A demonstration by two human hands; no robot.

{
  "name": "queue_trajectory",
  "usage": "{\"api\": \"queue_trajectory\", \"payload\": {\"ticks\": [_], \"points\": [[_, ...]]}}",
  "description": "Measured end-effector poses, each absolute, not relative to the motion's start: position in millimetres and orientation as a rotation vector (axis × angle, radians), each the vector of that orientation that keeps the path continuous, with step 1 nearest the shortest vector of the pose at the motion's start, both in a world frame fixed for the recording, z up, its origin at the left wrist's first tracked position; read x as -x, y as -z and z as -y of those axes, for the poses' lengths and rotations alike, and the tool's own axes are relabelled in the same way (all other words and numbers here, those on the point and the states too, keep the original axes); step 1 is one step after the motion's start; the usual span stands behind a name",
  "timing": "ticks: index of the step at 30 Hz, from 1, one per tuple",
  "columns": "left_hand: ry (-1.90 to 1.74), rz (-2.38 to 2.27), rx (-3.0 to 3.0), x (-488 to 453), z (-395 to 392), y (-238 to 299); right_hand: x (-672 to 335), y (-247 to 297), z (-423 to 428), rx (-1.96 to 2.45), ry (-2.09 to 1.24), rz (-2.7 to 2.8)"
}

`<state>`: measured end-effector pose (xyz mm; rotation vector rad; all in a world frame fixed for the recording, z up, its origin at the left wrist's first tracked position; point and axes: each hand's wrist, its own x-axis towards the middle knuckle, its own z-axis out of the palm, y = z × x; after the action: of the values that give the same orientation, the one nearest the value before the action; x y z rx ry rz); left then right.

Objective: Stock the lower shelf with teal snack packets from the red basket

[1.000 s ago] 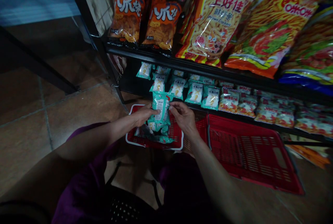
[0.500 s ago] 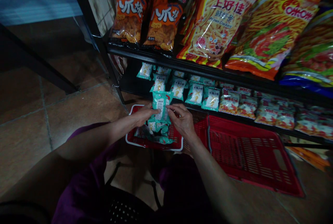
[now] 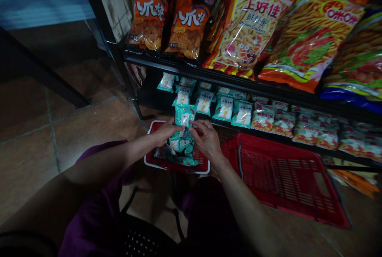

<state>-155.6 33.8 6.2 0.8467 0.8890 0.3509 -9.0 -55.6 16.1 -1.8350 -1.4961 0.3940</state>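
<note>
A small teal snack packet (image 3: 184, 118) stands upright between my two hands, above a small red basket (image 3: 176, 165) on the floor. My left hand (image 3: 164, 131) pinches the packet's lower left edge. Its lower right edge is gripped by my right hand (image 3: 206, 139), fingers curled. Several more teal packets (image 3: 182, 147) lie in the basket under my hands. Rows of the same teal packets (image 3: 222, 107) sit on the low shelf just beyond.
A larger red basket (image 3: 283, 177) lies tilted on the floor to the right. Red-and-white packets (image 3: 298, 125) fill the low shelf's right side. Big snack bags (image 3: 247, 26) crowd the black shelf (image 3: 209, 74) above. Brown tiled floor (image 3: 68, 125) spreads left.
The teal packet has sunk slightly and both hands have closed in lower on it; my right hand has shifted a little left and down.
</note>
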Motion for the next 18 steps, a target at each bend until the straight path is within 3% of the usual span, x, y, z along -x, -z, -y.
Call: {"api": "queue_trajectory", "payload": {"ticks": [18], "points": [[-0.432, -0.919, -0.766, 153.7, -33.0, -7.3, 11.4, -15.7, 55.1, 1.904, -0.417, 1.474]]}}
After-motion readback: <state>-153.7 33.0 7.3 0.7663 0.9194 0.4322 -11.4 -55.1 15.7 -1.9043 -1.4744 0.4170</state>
